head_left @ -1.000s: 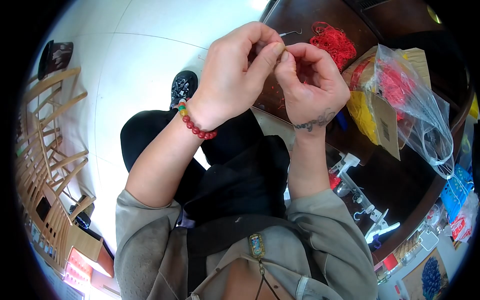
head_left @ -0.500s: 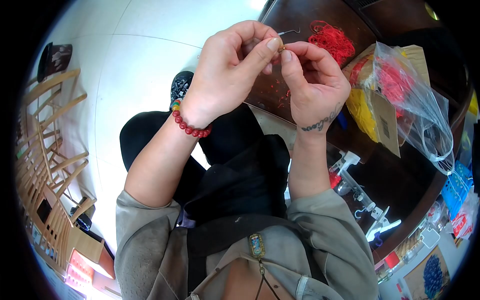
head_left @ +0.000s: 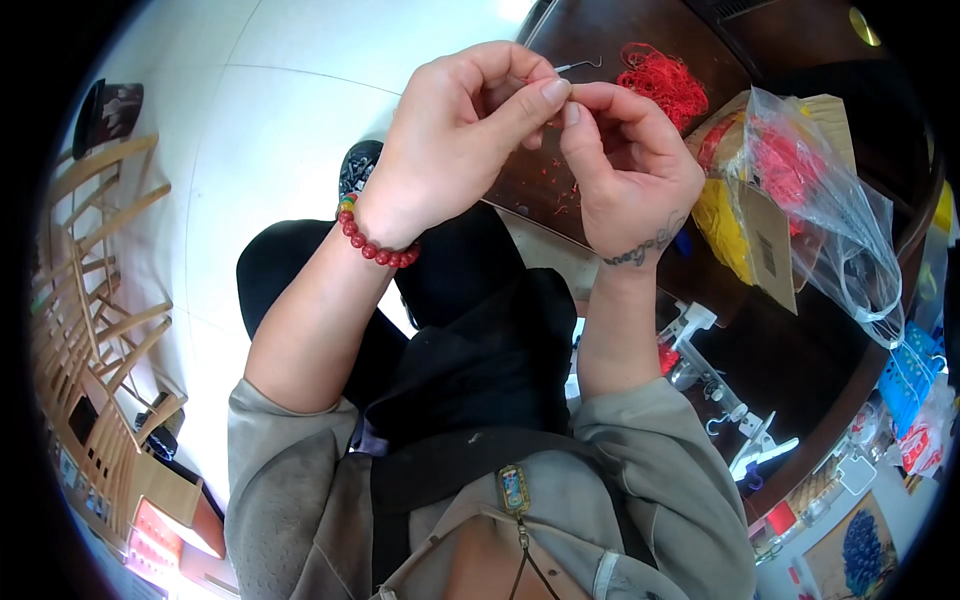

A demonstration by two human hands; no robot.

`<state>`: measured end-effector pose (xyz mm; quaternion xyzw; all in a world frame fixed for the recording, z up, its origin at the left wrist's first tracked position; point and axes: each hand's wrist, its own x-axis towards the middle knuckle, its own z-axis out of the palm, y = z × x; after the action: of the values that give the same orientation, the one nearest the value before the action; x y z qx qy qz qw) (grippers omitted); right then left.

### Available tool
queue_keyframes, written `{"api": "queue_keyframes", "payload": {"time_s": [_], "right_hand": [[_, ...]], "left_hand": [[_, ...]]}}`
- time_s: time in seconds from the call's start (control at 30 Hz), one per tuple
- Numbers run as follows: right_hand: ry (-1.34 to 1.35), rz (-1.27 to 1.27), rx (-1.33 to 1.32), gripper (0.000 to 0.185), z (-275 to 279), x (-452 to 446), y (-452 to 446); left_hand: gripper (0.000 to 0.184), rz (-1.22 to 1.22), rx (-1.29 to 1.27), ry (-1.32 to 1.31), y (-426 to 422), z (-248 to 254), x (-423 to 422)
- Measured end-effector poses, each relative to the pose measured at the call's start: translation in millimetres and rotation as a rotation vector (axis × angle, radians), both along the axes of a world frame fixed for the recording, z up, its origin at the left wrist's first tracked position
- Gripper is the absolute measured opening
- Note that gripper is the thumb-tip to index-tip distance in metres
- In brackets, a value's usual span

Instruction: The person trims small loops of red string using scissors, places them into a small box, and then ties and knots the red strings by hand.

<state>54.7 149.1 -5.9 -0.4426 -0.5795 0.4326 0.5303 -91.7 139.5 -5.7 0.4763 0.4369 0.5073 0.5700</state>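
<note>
My left hand [head_left: 465,140], with a red bead bracelet [head_left: 375,250] at its wrist, is closed with thumb and forefinger pinched together. My right hand [head_left: 630,165], tattooed at the wrist, is closed in a pinch too, its fingertips meeting the left ones. Whatever lies between the fingertips is too small and covered to make out. Just beyond the left fingers a thin metal hook [head_left: 583,65] sticks out; whether it is held or lies on the table I cannot tell. Behind the hands, a tangle of red thread [head_left: 665,85] lies on the dark table [head_left: 575,35].
Right of my hands, a clear plastic bag [head_left: 835,200] and an opened cardboard box [head_left: 770,235] with yellow wrapping sit on the table. A white clamp-like device [head_left: 715,385] is near my right forearm. Wooden chairs [head_left: 100,290] stand at the left on pale floor tiles.
The fingertips have closed in slightly, and the tiny brownish-gold thing that showed between them is now hidden. My right wrist has turned a little.
</note>
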Motion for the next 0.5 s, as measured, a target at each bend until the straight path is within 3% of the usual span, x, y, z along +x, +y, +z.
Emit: {"api": "queue_keyframes", "payload": {"time_s": [0.37,0.5], "right_hand": [[0.212,0.009,-0.122,0.010,5.6,-1.5,-0.6],[0.026,-0.035,0.030,0.011,-2.8,1.7,2.3]], "left_hand": [[0.020,0.017,-0.115,-0.330,0.2,-5.3,2.3],[0.019,0.026,-0.088,-0.282,1.0,-7.3,2.7]]}}
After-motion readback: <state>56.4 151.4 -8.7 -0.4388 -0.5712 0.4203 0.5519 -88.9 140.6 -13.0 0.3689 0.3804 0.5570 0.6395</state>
